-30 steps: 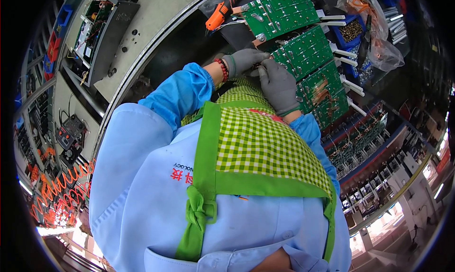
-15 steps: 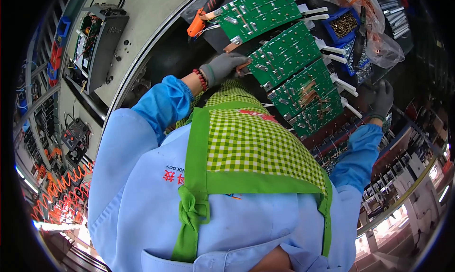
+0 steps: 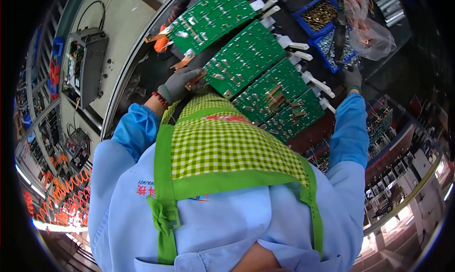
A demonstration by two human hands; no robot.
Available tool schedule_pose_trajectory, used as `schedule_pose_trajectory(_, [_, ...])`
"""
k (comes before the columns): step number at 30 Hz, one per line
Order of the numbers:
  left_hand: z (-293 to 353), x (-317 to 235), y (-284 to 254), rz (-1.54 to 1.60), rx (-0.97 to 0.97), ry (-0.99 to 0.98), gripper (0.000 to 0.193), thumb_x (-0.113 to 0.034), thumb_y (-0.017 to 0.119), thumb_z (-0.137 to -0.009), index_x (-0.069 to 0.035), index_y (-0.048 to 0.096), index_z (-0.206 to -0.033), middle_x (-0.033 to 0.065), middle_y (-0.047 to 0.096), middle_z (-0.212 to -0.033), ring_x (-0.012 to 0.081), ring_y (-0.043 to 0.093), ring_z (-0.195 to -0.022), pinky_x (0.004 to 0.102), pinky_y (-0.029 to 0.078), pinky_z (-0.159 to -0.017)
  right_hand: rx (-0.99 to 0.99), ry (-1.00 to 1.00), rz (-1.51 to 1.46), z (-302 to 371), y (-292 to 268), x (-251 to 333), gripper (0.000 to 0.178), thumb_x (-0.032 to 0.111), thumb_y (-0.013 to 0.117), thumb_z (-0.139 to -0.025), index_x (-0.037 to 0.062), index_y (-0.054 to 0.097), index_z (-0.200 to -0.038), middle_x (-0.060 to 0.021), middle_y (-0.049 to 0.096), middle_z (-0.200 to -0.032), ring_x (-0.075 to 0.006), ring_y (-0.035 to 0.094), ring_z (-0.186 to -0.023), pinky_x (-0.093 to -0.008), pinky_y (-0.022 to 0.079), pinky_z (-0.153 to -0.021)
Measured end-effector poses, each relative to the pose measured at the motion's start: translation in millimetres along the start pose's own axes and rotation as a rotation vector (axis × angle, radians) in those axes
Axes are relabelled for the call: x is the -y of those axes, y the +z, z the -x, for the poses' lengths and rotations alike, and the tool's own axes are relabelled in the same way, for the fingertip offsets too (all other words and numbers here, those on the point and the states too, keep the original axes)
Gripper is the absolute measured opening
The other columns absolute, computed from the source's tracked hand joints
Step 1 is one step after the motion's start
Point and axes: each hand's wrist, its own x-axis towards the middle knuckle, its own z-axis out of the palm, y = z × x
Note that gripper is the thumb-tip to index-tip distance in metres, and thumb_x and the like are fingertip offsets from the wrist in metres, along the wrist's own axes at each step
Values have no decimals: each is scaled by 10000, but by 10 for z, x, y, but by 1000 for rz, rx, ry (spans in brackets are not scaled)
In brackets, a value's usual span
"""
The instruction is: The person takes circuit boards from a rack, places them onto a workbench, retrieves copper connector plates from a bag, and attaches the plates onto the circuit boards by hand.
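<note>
My left hand [image 3: 182, 82], in a grey glove, grips a flat copper strip [image 3: 195, 80] at the left corner of a green circuit board [image 3: 246, 56]. Another green board [image 3: 213, 18] lies beyond it, with copper strips [image 3: 184, 61] sticking out at its left edge. My right hand [image 3: 351, 77], also gloved, is at the near edge of a blue bin of silvery screws [image 3: 332, 46]. Close to its fingers is the lower end of a long black tool [image 3: 340, 25] lying across the bins. The right fingertips are too dark and small to read.
Nearer boards [image 3: 270, 99] carry loose copper pieces [image 3: 275, 96]; white plastic arms [image 3: 317, 84] jut from the boards' right edges. A blue bin [image 3: 318, 15] holds brass screws. Beside it lie a clear plastic bag [image 3: 372, 39] and metal bars [image 3: 386, 6]. An orange-handled tool [image 3: 162, 44] lies far left.
The boards and bins appear shifted left in the picture. My right hand has moved from the dark surface right of the bins to the screw bin's near edge. The left hand stays at the copper strip.
</note>
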Motion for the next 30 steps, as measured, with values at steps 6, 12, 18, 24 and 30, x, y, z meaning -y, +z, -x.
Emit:
schedule_pose_trajectory(6, [-6,-144,-27,238,24,-212,306,-279,535,-936,-10,565,-1081,45,574,-846,117,548,-709,236,450,-617,-1,103,-278,-61,72,-266,309,227,669,-790,38,660,-1034,-107,679,-892,-214,640,-764,-336,498,-674])
schedule_pose_trajectory(12, [40,-138,23,261,-32,-206,318,-293,554,-927,-15,571,-1081,45,598,-861,106,565,-706,226,455,-595,-48,225,-753,-95,-72,-251,292,179,667,-794,29,638,-1042,-92,643,-817,-175,618,-669,-314,490,-532])
schedule_pose_trajectory(18, [36,-224,178,314,-93,-189,281,-314,540,-932,-43,588,-992,17,589,-763,77,532,-637,214,423,-548,-82,90,-720,-54,-505,6,286,139,662,-795,4,619,-1044,-74,641,-845,-138,609,-698,-275,481,-548])
schedule_pose_trajectory(24, [9,-148,28,175,47,-160,320,-328,514,-944,-31,601,-1029,17,590,-783,75,525,-647,215,418,-583,162,-152,-481,47,-743,678,203,124,613,-841,15,663,-1004,-41,643,-823,-83,588,-723,-241,475,-615])
schedule_pose_trajectory(30, [65,-205,124,358,-69,-230,304,-304,545,-934,-35,606,-1062,32,591,-873,97,553,-741,216,442,-605,-6,-434,138,-302,-430,741,308,248,550,-836,163,620,-1124,-194,628,-1041,-392,585,-976,-455,463,-843])
